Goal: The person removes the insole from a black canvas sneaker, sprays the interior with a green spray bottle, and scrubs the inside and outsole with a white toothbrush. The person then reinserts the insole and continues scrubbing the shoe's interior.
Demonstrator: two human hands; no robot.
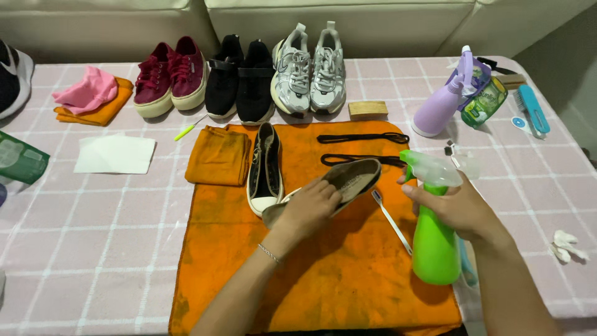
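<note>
My left hand grips a black canvas shoe turned on its side, its grey insole facing up, over an orange towel. My right hand is wrapped around a green spray bottle with a clear trigger head, its nozzle facing left towards the shoe. The matching black shoe lies flat on the towel to the left. A white toothbrush rests on the towel between my hands. Two black laces lie at the towel's far edge.
Three pairs stand at the back: maroon sneakers, black shoes, grey trainers. A folded orange cloth, white paper, pink cloth, wooden brush, purple spray bottle and blue brush surround the towel.
</note>
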